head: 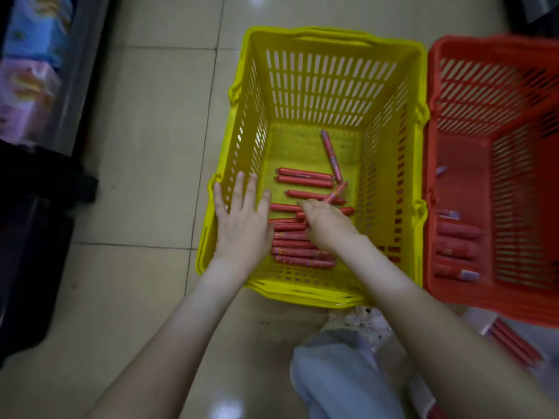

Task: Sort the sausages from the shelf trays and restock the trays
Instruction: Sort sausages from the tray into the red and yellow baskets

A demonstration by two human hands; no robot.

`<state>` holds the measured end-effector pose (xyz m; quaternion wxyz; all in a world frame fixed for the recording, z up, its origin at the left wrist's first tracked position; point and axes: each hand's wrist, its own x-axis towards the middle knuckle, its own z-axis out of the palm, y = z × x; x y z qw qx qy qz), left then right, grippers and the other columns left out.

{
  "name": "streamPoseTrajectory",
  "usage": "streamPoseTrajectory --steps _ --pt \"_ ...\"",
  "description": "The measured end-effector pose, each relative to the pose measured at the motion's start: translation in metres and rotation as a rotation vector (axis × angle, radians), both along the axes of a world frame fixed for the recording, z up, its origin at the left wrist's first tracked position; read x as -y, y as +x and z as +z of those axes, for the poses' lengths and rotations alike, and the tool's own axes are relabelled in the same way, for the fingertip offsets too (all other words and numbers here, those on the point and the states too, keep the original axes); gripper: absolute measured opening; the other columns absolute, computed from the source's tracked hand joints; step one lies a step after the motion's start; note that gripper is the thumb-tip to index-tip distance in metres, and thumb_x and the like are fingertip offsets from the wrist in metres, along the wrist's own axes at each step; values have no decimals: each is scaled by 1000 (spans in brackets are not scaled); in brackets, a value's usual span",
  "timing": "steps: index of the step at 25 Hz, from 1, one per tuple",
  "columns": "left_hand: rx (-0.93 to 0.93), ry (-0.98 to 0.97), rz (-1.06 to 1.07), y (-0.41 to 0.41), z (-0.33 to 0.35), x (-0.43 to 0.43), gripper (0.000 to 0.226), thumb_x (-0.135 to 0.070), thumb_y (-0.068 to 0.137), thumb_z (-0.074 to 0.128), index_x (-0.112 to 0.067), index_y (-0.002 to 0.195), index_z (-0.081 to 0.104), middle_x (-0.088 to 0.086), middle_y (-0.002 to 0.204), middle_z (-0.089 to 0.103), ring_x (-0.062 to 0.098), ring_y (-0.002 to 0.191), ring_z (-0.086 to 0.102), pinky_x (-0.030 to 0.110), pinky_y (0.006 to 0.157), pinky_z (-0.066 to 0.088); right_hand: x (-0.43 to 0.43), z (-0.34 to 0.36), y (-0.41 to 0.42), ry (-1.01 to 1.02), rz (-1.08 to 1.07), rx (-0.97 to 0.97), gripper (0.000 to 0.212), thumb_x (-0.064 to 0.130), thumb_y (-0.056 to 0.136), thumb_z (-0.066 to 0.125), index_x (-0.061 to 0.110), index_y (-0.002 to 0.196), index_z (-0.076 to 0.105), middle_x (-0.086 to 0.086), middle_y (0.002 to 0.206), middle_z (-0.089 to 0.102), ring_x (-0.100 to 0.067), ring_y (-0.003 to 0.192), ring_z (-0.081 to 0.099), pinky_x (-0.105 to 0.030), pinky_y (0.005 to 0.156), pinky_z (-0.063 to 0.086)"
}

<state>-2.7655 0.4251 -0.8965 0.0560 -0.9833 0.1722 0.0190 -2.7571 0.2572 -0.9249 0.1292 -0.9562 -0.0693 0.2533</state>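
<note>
Knee (332,367) at near edge of yellow basket (302,294) | left hand (242,225) released | right hand (328,229) among sausages (305,173), grip unclear | sorting; next: pinch one

red basket (484,95): cut by right edge | shelf packs (31,86): blurred | right hand (328,229): grip on sausages (302,253) hidden

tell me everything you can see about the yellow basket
The yellow basket is a rectangular plastic crate with slotted walls and a thick rim. It stands upright on the tiled floor, right beside the red basket. Red sausages lie on its bottom, mostly in rows near the person. The left hand, fingers straight, is spread over its left wall; the right hand reaches in among the sausages.
</note>
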Motion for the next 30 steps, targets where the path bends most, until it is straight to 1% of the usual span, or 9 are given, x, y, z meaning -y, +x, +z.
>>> streamPoseTrajectory --steps 3,7,12,15,18,22,25,28,30 --pt "-107 -152 11 -14 14 38 55 -27 76 69 -9 126 59 20 138 50 37 132 42 62 109 19 31 42 -26 151 -85 238 50 4 87 49 8 136 44 -11 135 51 -28 127 44 -34 104 33" --pt "-85 -496 -115 -50 48 109 44 -23 83 48 -5 122 59 18 122 59 36 110 56 44 95 45 102 92 -98 311 -285 610 37 11 85 46 4 119 59 -10 115 63 -23 111 53 -30 99 38" --pt "-4 -776 -576 -152 63 221 36 -18 84 50 -4 115 60 16 106 64 30 94 57 37 82 44 198 109 -229 229 -654 787 31 11 87 47 -2 111 60 -11 107 62 -19 102 50 -14 97 31" --pt "-210 -562 -835 -196 16 271 42 -24 78 48 -8 116 58 12 108 65 28 94 61 33 82 41 255 50 -301 112 -918 571 35 13 84 47 -1 114 57 -16 110 61 -26 106 53 -29 97 38" --pt "-437 -275 -854 -214 -41 305 58 -35 76 38 -10 124 60 10 126 61 24 111 61 31 91 49 292 -32 -348 7 -974 166 52 26 77 43 3 123 50 -17 116 56 -35 112 53 -43 97 42" --pt "-510 72 -901 -207 -93 321 74 -47 95 31 -12 152 -1 6 160 -7 23 147 -1 40 118 1 314 -96 -346 -92 -730 -177 100 39 72 68 10 150 11 -13 153 20 -29 143 16 -38 116 10" --pt "-450 39 -891 -205 -107 318 78 -50 89 25 -12 151 -2 4 159 -7 21 147 -3 41 115 -8 328 -108 -326 -188 -652 -246 129 53 61 78 9 150 -4 -14 155 7 -28 144 7 -39 116 7" --pt "-390 19 -894 -212 -109 322 80 -46 84 30 -5 151 13 11 159 10 29 146 12 45 117 -1 335 -109 -326 -133 -708 -278 103 45 67 77 12 146 21 -11 146 32 -28 134 30 -34 109 22" --pt "-390 107 -886 -216 -108 326 81 -43 90 34 -4 151 -2 15 159 -6 34 146 3 48 118 -4 323 -109 -337 -65 -774 -192 70 33 75 70 13 134 40 -9 132 48 -28 122 42 -31 101 31"
